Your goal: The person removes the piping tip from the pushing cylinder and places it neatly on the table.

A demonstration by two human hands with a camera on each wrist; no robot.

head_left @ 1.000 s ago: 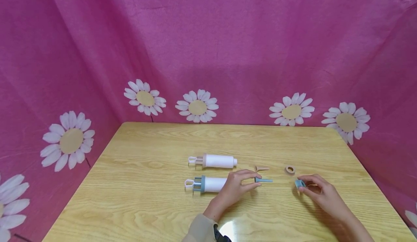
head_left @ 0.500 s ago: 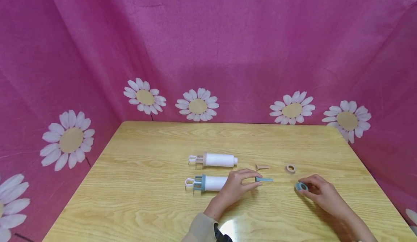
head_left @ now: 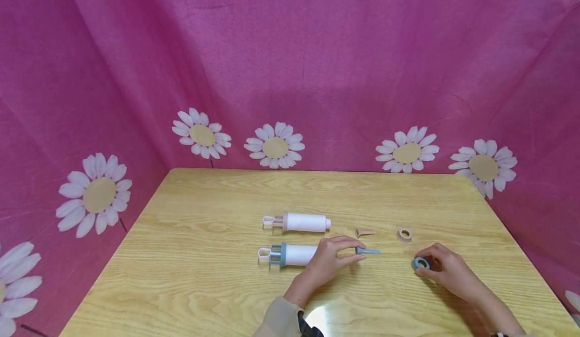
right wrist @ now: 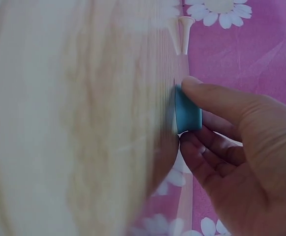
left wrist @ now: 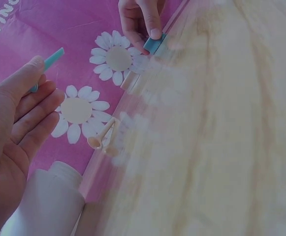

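My left hand (head_left: pixel 325 261) pinches a small blue cone-shaped nozzle (head_left: pixel 370 251) just above the table; its narrow tip points right. Beneath that hand lies a white syringe-like press (head_left: pixel 296 255) with a blue collar and a loop handle; the hand hides its right end. Further right, my right hand (head_left: pixel 455 274) holds a blue ring (head_left: pixel 414 265) between thumb and fingers. In the right wrist view the blue ring (right wrist: pixel 188 110) stands against the table surface. The left wrist view shows the nozzle (left wrist: pixel 54 58) between thumb and fingers, the other fingers extended.
Behind lies a second white press (head_left: pixel 305 222) with a beige collar. A beige nozzle (head_left: pixel 365 232) and a beige ring (head_left: pixel 400 236) lie in line to its right. A pink flowered curtain (head_left: pixel 317 75) encloses the wooden table (head_left: pixel 204 206) at the back and sides.
The right hand has tilted the blue ring, turning its opening upward and lowering it slightly toward the table. The left hand keeps its place with the nozzle.
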